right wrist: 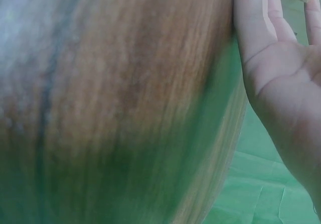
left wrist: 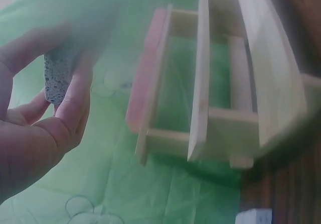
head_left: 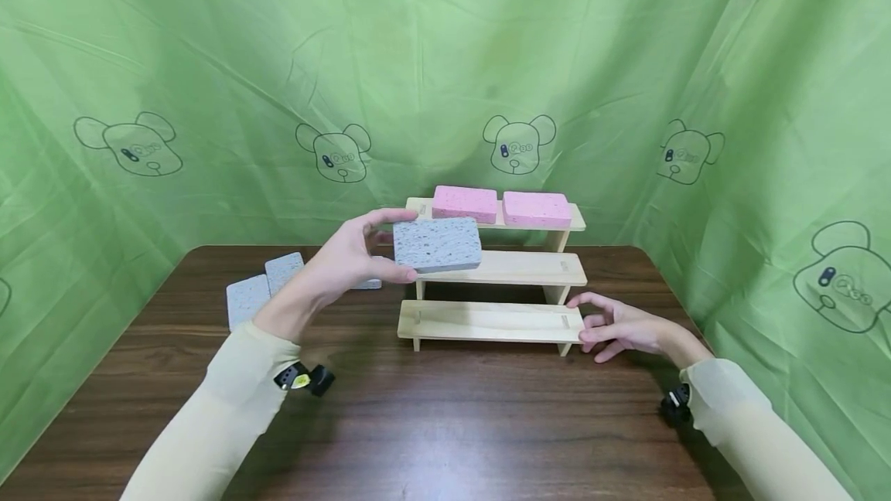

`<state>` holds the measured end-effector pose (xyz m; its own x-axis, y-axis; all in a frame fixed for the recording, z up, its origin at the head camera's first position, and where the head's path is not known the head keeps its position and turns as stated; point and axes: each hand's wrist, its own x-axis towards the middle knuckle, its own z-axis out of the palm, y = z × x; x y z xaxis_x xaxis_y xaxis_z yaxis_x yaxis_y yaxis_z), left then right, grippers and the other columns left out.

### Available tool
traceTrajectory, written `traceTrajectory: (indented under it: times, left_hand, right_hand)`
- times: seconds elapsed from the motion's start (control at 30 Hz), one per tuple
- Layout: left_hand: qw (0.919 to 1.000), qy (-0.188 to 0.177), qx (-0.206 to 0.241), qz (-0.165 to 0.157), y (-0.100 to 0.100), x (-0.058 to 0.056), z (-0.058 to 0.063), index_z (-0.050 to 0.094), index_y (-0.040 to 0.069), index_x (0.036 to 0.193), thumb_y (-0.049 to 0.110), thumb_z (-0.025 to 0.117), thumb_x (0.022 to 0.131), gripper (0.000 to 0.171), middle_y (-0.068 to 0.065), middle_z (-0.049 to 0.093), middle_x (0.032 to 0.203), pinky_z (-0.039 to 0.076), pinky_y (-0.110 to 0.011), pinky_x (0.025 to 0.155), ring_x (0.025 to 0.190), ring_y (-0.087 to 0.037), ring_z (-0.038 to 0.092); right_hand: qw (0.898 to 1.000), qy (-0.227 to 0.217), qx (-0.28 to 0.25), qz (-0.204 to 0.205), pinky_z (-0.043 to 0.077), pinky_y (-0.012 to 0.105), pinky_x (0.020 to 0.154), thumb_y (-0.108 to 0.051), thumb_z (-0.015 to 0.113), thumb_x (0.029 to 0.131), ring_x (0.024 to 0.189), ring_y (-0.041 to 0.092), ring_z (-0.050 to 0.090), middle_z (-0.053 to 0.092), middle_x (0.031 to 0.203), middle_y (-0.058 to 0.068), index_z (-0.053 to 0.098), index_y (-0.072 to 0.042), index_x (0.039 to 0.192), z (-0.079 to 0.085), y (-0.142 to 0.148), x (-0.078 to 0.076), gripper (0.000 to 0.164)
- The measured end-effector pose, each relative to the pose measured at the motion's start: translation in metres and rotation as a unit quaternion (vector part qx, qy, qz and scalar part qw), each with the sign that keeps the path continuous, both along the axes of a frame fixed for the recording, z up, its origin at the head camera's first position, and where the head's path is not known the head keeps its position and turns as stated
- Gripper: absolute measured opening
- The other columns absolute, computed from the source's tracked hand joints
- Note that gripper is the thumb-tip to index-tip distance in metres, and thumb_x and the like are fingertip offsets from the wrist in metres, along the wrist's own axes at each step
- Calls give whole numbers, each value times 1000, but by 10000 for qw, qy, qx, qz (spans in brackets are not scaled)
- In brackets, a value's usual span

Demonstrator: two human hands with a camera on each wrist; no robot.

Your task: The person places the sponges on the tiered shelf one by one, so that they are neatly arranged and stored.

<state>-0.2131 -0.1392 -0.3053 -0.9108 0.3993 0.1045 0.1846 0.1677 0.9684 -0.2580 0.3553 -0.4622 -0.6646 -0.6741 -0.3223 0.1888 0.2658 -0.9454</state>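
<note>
My left hand (head_left: pixel 348 257) grips a blue-grey sponge (head_left: pixel 437 244) by its left end, thumb on the near side and fingers on the far side. In the head view the sponge overlaps the left part of the middle shelf (head_left: pixel 532 267) of a three-step wooden display stand; in the left wrist view its pitted end (left wrist: pixel 57 78) shows between thumb and fingers. My right hand (head_left: pixel 626 328) holds the right end of the bottom shelf (head_left: pixel 487 322), thumb at the front corner and forefinger at the back. Two pink sponges (head_left: pixel 465 204) (head_left: pixel 536 209) lie side by side on the top shelf.
Several more blue-grey sponges (head_left: pixel 247 300) lie on the brown wooden table (head_left: pixel 431 424) left of the stand, partly hidden behind my left arm. A green curtain (head_left: pixel 418 60) with bear-head drawings hangs behind and at both sides.
</note>
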Motion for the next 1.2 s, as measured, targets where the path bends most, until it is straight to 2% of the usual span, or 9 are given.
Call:
traceTrajectory:
  times: [0.1, 0.3, 0.5, 0.7, 0.8, 0.97, 1.2]
  left_hand:
    - [9999, 78, 118, 6, 11, -4, -1, 53, 15, 145, 4, 93, 69, 87, -9, 63, 130, 55, -42, 91, 124, -28, 56]
    - [9981, -14, 622, -51, 30, -10, -5, 54, 14, 144, -3, 89, 70, 84, -11, 62, 130, 58, -42, 87, 121, -31, 58]
    - [9936, -56, 1094, -259, 45, -14, -5, 45, 12, 152, -6, 87, 72, 92, -10, 53, 138, 57, -39, 90, 121, -31, 60]
    - [9915, -175, 1254, -291, 60, -16, -2, 49, 17, 150, -6, 88, 71, 91, -11, 52, 136, 57, -41, 90, 119, -29, 63]
    - [9912, -195, 1267, -319, 68, -18, -3, 49, 15, 149, -6, 89, 71, 90, -12, 56, 134, 56, -42, 92, 118, -28, 63]
    - [9905, -324, 1276, -387, 81, -23, -11, 47, 12, 151, -5, 88, 73, 89, -10, 56, 135, 55, -41, 94, 117, -28, 64]
    - [9890, -568, 1306, -400, 99, -32, -30, 53, 14, 147, -8, 86, 74, 83, -12, 60, 130, 56, -39, 91, 111, -28, 65]
  right_hand:
    - [10000, -17, -19, -8, 58, 57, 78, -1, 58, 101, 95, 29, 67, 64, 106, 16, 34, -18, 142, -1, 0, 0, 50]
    - [10000, -43, -73, 10, 58, 57, 78, -1, 57, 101, 95, 28, 67, 65, 105, 15, 34, -17, 142, -2, 0, 0, 50]
    - [10000, -62, -43, -7, 58, 56, 78, -2, 58, 101, 94, 28, 67, 65, 105, 15, 36, -20, 141, 0, 0, 1, 49]
    - [10000, -79, -27, -25, 58, 56, 78, -2, 58, 101, 94, 28, 67, 64, 106, 14, 36, -20, 141, 1, 0, 2, 49]
    - [10000, -70, -28, -31, 58, 56, 78, -2, 58, 101, 94, 28, 67, 65, 106, 14, 35, -19, 141, 2, 0, 2, 50]
    - [9999, -81, 35, -84, 58, 56, 78, -3, 59, 101, 94, 28, 67, 65, 105, 15, 36, -19, 140, 3, 0, 3, 49]
    - [10000, -26, -20, -50, 59, 56, 77, -1, 58, 101, 94, 30, 67, 65, 104, 14, 33, -16, 143, 0, 0, 0, 51]
